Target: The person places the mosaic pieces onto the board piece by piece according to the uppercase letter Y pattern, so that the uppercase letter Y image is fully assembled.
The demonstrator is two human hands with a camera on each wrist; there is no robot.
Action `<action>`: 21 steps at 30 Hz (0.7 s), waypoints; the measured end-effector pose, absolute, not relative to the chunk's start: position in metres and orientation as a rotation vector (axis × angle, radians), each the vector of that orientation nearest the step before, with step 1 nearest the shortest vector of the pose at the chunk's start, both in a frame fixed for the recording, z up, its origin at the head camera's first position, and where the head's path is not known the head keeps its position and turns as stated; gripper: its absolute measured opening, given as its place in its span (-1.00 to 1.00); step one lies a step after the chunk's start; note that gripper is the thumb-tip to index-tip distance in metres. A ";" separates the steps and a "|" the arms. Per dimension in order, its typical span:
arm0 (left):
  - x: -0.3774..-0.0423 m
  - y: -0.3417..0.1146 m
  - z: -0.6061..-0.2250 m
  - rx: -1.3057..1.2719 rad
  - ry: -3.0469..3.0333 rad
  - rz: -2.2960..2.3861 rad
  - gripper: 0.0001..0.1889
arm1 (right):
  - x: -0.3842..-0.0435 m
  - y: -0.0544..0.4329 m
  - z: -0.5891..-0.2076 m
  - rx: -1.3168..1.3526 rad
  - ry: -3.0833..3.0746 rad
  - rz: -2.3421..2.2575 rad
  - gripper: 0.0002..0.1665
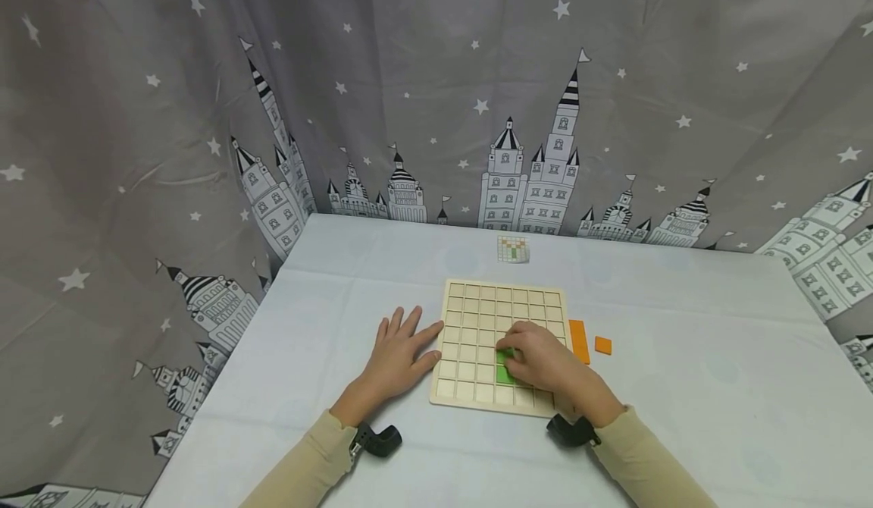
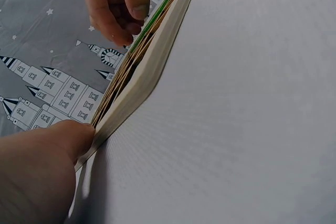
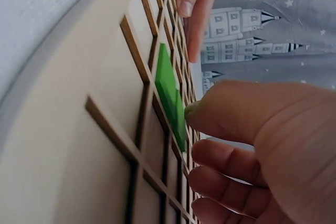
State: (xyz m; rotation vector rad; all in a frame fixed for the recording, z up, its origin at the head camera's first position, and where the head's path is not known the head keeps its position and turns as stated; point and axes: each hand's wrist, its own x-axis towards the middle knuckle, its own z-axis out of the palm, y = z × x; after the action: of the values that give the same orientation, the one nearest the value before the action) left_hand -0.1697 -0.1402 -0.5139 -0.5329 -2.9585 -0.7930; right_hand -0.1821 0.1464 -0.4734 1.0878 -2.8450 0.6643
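A pale wooden grid board point(image 1: 470, 318) lies on the white table. Green tiles point(image 1: 504, 375) sit in its grid near the lower middle; in the right wrist view the green tiles point(image 3: 167, 80) form a strip of neighbouring pieces. My right hand point(image 1: 543, 356) is over them, fingers loosely bent, thumb tip at or just beside the green. Nothing shows between those fingers in the left wrist view, where the right hand point(image 2: 113, 3) hovers over the board. My left hand point(image 1: 398, 360) rests spread on the table, its thumb and a finger touching the board's left edge.
Right of the board lie an orange strip point(image 1: 579, 341), against its edge, and a small orange square point(image 1: 603, 345). Behind the board is a small card point(image 1: 513, 249) printed with a coloured grid pattern. A grey curtain point(image 1: 436, 76) with castles and stars hangs behind the table.
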 end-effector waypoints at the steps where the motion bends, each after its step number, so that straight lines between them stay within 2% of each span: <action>1: -0.170 -0.140 -0.514 -0.532 -2.962 -0.794 -0.48 | -0.182 0.147 -0.473 1.076 -2.846 0.664 -0.73; 21: -0.170 -0.138 -0.512 -0.517 -2.974 -0.759 -0.47 | -0.154 0.221 -0.468 0.773 -2.864 0.626 -0.68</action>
State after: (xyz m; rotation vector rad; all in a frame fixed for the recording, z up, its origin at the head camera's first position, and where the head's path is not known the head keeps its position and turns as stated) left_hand -0.1698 -0.1383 -0.5124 -0.5165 -2.9735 -0.7593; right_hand -0.1541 0.2213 -0.4678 0.7732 -2.8638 0.6265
